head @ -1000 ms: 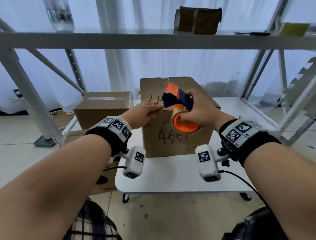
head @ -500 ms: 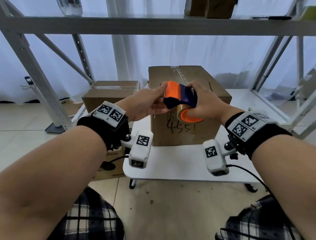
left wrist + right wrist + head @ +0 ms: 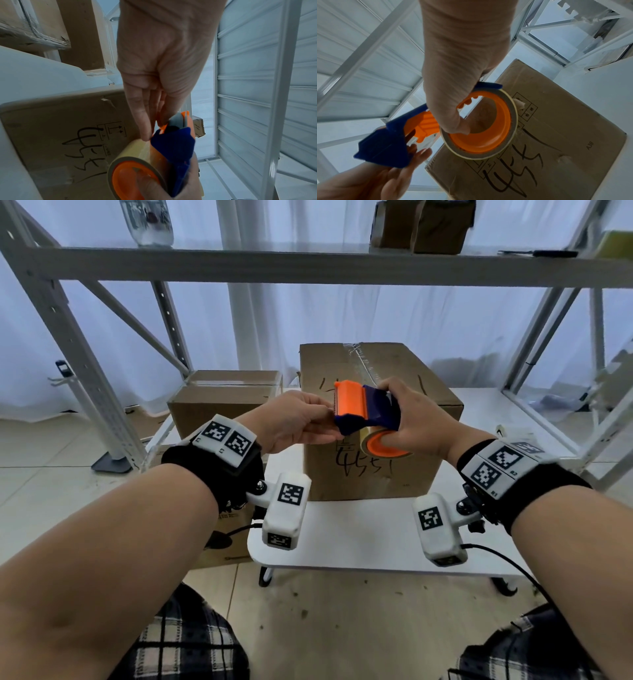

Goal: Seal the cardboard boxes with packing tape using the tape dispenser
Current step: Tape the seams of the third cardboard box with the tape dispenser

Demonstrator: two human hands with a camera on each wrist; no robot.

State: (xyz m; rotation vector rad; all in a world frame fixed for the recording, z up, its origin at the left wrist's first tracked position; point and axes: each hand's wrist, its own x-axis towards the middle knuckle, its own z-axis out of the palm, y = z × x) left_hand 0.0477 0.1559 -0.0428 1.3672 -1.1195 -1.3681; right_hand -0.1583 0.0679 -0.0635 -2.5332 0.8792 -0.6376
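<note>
The orange and blue tape dispenser [image 3: 363, 409] hangs in the air in front of the tall cardboard box [image 3: 376, 474] marked with black scrawl. My right hand [image 3: 407, 419] grips it, thumb inside the orange core of the tape roll [image 3: 513, 115]. Its nose points left, and there my left hand [image 3: 318, 419] pinches the cutter end between thumb and fingers [image 3: 145, 129]. Whether the tape's free end lies in that pinch is unclear. A strip of clear tape [image 3: 366, 364] runs along the box's top seam.
The box stands on a low white wheeled table [image 3: 359, 539]. A lower cardboard box [image 3: 222, 405] sits to the left, and another [image 3: 233, 529] on the floor below. A grey rack beam [image 3: 308, 265] crosses overhead with small boxes [image 3: 424, 225] on it.
My left hand left the box's top edge and took the dispenser's nose. The right hand turned the dispenser from upright to level, nose to the left.
</note>
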